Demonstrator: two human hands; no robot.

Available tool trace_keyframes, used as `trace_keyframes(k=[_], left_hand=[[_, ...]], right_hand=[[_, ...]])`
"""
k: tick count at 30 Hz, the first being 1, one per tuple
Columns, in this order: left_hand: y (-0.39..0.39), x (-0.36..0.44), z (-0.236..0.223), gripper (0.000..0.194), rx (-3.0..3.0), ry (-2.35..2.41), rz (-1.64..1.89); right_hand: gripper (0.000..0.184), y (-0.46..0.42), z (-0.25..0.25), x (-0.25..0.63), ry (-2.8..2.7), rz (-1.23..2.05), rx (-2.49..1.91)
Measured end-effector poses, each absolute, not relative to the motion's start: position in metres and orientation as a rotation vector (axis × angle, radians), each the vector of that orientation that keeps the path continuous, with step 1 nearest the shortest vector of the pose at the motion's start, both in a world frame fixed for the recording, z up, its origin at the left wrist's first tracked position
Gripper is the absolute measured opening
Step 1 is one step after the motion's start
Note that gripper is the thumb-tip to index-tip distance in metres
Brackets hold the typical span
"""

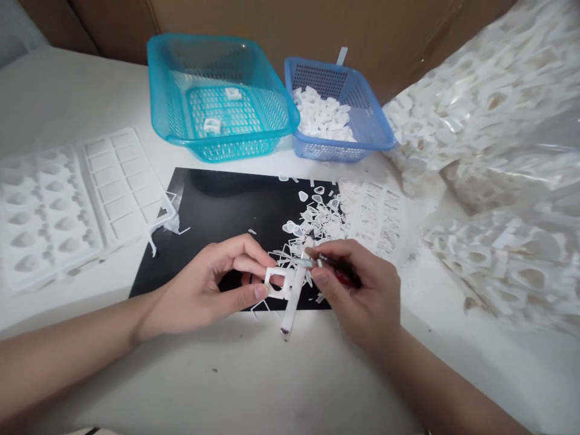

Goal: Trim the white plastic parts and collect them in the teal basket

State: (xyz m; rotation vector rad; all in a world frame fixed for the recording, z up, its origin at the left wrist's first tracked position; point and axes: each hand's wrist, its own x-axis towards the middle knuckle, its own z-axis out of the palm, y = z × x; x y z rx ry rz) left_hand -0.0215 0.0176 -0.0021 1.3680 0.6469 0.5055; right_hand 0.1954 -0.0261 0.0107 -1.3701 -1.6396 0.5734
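Note:
My left hand (217,272) pinches a small white plastic frame (268,283) with a squarish opening between thumb and fingers. In my right hand (362,290) is a craft knife (338,266) with a dark and red handle, its blade pointing left at the frame's upper right edge. Whether the blade touches the frame, I cannot tell. A narrow whitish strip (294,296) lies slanted between the two hands. Under them is a black mat (217,205), with a heap of white plastic scraps (321,214) on its right side.
A teal basket (244,148) at the back holds two white pieces. Beside it, a blue basket (367,145) contains a pile of white parts. White moulded trays (102,211) lie at left. Large clear bags of white parts (498,133) crowd the right side.

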Motion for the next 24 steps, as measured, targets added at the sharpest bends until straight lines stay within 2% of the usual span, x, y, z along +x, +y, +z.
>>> trace_keyframes(k=[11,15,19,24], left_hand=[[0.019,-0.022,-0.003,0.012,1.353,0.663,0.525],[0.019,-0.021,-0.003,0.012,1.374,0.642,0.540],[0.019,-0.022,-0.005,0.021,1.405,0.654,0.564],[0.020,-0.022,-0.005,0.028,1.505,0.623,0.559]], right_hand=[[0.013,-0.024,0.014,0.193,-1.537,0.750,-1.404],[0.010,-0.024,0.016,0.189,-1.487,0.995,-1.385],[0.004,-0.024,0.014,0.186,-1.430,1.179,-1.375],[0.014,-0.025,0.013,0.184,-1.347,1.252,-1.420]])
